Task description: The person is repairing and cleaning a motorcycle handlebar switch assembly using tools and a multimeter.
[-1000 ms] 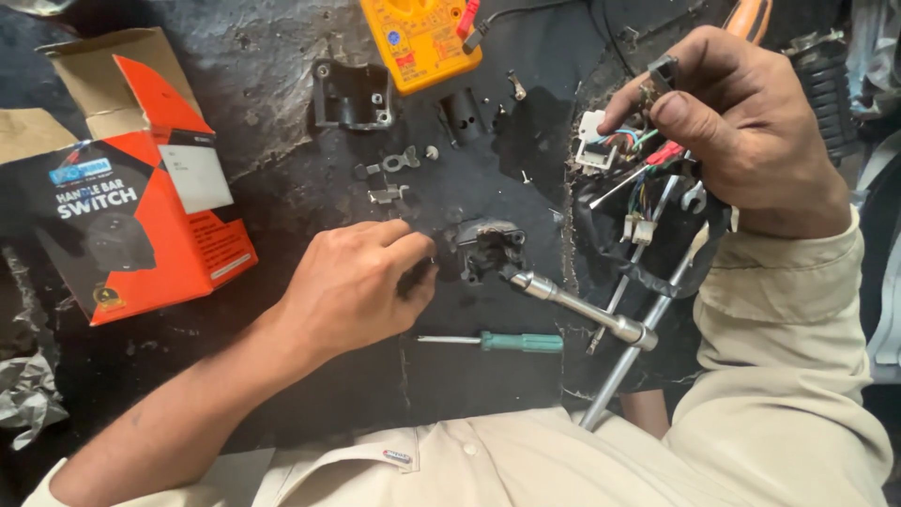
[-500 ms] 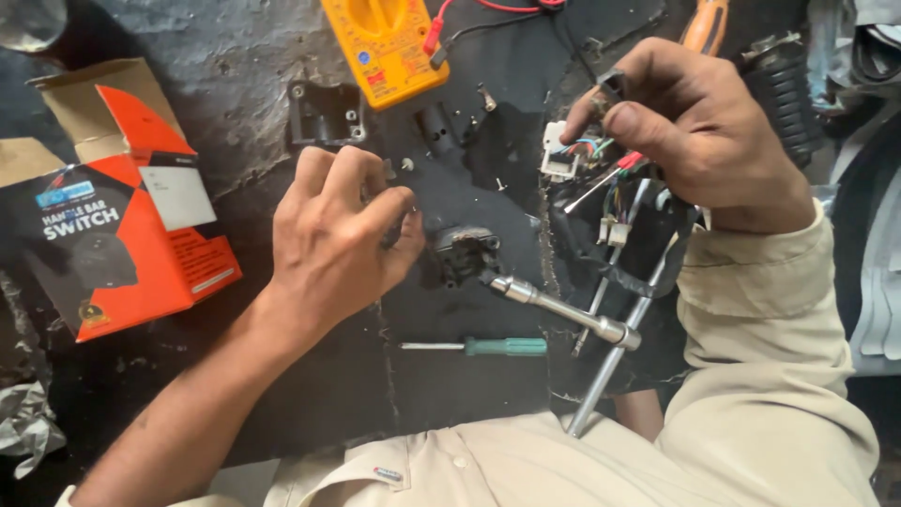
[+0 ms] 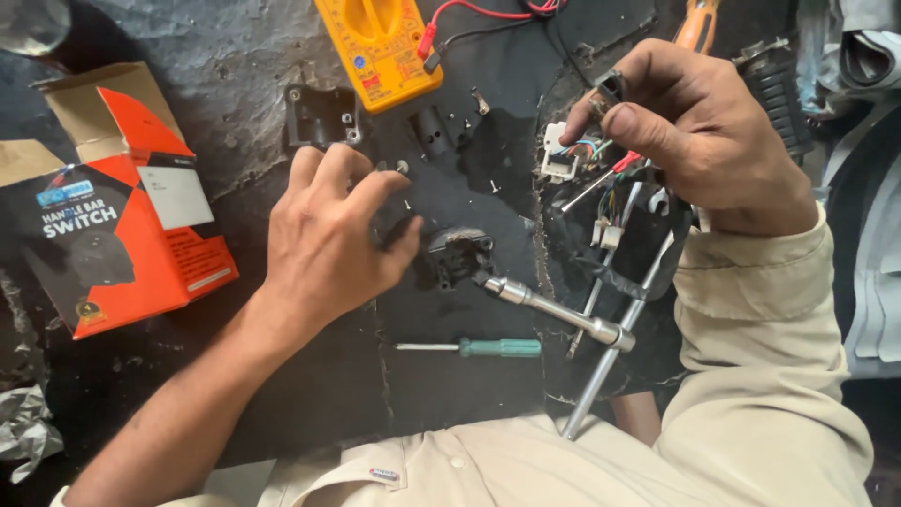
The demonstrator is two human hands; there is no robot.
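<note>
near left hand (image 3: 328,235), screwdriver (image 3: 474,347) pointing left

yellow multimeter (image 3: 380,47) cut off at top edge; small screws (image 3: 405,185) partly under left hand (image 3: 328,239)

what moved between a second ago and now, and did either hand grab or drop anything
The left hand went from beside the black switch part up the black mat to the small loose screws, fingers spread; whether it picked one up cannot be told. The right hand still pinches the wire bundle. The green screwdriver, wrench and orange box lie as before.
</note>
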